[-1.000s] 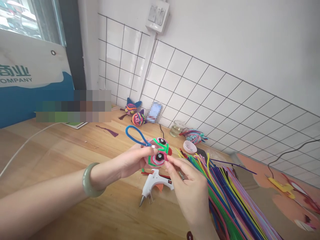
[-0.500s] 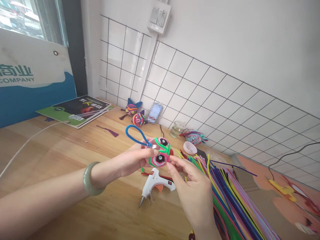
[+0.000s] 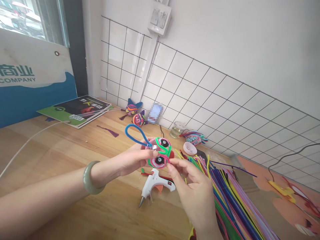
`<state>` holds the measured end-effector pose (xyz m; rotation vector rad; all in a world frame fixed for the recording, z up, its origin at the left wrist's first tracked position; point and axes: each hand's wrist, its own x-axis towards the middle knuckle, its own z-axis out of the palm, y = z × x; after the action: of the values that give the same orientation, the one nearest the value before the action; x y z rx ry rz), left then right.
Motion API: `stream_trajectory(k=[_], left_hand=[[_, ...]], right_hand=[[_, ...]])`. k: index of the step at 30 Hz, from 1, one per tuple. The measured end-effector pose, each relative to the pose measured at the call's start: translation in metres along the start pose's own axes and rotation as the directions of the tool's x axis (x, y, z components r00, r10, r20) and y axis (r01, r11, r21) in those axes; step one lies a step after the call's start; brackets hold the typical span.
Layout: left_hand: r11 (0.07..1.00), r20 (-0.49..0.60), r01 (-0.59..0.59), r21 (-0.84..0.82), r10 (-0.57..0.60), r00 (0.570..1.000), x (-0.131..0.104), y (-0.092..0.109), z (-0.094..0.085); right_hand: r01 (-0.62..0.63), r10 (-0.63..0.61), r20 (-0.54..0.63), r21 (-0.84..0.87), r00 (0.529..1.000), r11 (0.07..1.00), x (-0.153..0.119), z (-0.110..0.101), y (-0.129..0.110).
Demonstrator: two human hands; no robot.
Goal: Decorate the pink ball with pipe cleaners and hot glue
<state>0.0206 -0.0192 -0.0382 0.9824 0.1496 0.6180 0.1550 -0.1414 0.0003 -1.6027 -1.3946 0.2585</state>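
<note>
My left hand (image 3: 136, 158) grips a round pipe-cleaner ornament (image 3: 163, 150), its thumb lying across the front. The ornament is pink and green, with two black-and-white eyes, a red part at its right side and a blue loop (image 3: 135, 126) sticking out at the upper left. Thumb and forefinger of my right hand (image 3: 191, 186) pinch the end of a pink pipe cleaner (image 3: 168, 161) at the ornament's lower right edge. Below the hands, a white glue gun (image 3: 156, 183) rests on the wooden table, nozzle toward the lower left.
A thick bundle of coloured pipe cleaners (image 3: 240, 200) lies at the right. Toward the wall are a small pink dish (image 3: 190, 148), a glass jar (image 3: 177, 129), a blurred phone (image 3: 155, 112) and finished ornaments (image 3: 138, 118). Booklets (image 3: 85, 108) and a purple tassel (image 3: 111, 132) lie left.
The pink pipe cleaner at the ornament's lower right now curves out to my right fingertips. The ornament has turned slightly, showing more of the red part; both hands keep their hold.
</note>
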Motion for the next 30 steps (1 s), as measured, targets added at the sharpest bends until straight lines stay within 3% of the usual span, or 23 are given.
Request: stream_trajectory(k=[11, 23, 30], left_hand=[[0.999, -0.003, 0.027, -0.021, -0.027, 1.0, 0.001, -0.0039, 0.0006], [0.997, -0.053, 0.073, -0.018, -0.074, 0.996, -0.0006, -0.0013, 0.0035], [0.998, -0.04, 0.044, -0.038, -0.046, 0.998, 0.0001, -0.0004, 0.0048]], right_hand=[[-0.15, 0.142, 0.052, 0.198, 0.988, 0.969, -0.001, 0.0047, 0.0005], [0.074, -0.073, -0.03, 0.026, 0.997, 0.997, 0.0001, 0.0026, 0.0069], [0.049, -0.049, -0.038, 0.02, 0.998, 0.999, 0.0005, 0.0041, 0.004]])
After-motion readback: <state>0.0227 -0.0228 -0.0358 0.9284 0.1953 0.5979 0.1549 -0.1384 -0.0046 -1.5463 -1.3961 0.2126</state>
